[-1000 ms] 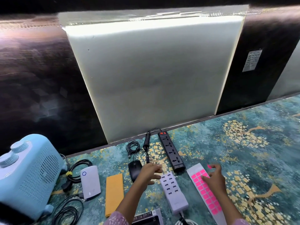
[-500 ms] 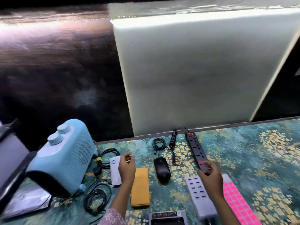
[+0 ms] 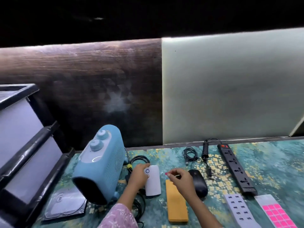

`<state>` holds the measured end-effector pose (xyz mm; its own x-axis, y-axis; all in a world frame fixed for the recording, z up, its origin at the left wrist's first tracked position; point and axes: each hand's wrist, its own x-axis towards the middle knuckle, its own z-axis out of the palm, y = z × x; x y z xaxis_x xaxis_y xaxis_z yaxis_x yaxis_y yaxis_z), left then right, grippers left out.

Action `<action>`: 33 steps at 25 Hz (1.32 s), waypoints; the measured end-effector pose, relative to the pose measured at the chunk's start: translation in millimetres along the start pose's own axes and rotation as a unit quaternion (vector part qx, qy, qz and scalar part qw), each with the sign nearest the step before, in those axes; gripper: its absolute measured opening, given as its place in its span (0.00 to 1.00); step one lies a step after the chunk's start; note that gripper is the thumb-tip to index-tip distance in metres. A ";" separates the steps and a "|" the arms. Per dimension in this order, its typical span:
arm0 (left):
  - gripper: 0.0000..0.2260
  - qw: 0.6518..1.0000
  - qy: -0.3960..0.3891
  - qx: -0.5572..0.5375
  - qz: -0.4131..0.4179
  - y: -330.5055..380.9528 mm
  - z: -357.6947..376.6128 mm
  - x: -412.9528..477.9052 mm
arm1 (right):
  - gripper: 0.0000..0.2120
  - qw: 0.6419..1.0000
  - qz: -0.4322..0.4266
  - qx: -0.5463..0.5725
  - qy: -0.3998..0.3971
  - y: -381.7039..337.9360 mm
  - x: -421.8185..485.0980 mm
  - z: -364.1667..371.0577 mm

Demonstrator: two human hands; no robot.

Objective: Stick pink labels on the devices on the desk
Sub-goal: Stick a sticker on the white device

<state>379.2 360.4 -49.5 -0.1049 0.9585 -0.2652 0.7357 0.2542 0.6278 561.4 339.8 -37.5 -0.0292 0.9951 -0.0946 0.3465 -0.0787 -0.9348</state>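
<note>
A pink label [image 3: 166, 173] is pinched at the right hand [image 3: 181, 180] fingertips; the white device [image 3: 153, 182], long axis 12–6, lies at 9 o'clock nearby, steadied w/ left hand [image 3: 139, 176] closed on its top-left edge.

The tabletop [image 3: 271, 162] is teal with scattered yellow flower motifs. The heater [image 3: 100, 168] is pale blue with a perforated grille. The small device [image 3: 153, 183] is white with a blue ring mark. The flat case [image 3: 176, 203] is mustard yellow; the mouse [image 3: 198, 182] and power strip [image 3: 236, 168] are black. The label sheet [image 3: 274, 214] shows a grid of hot-pink squares. The sleeve [image 3: 120, 218] is lilac with a pale floral print.
</note>
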 end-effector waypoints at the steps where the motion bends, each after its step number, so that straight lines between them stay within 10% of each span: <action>1: 0.25 1.000 0.004 -0.005 0.001 -4.3 -1.4 0.8 | 0.12 1.000 0.007 -0.011 -0.013 -0.4 2.5 11.7; 24: 0.27 0.997 0.041 -0.014 0.059 -24.2 3.5 0.2 | 0.11 0.991 -0.006 -0.130 0.025 21.3 6.9 74.4; 28: 0.27 0.997 0.039 -0.009 0.065 -25.3 4.0 1.0 | 0.30 0.993 0.043 -0.109 -0.029 17.4 10.8 79.1; 33: 0.27 0.997 0.046 -0.013 0.062 -29.1 5.9 4.7 | 0.28 0.988 0.113 -0.101 0.012 17.0 17.3 77.6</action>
<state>361.3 356.7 -73.3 -0.0758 0.9904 -0.1158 0.7297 0.1343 0.6705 494.1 351.0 -81.7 0.0925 0.9547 -0.2828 0.5213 -0.2884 -0.8032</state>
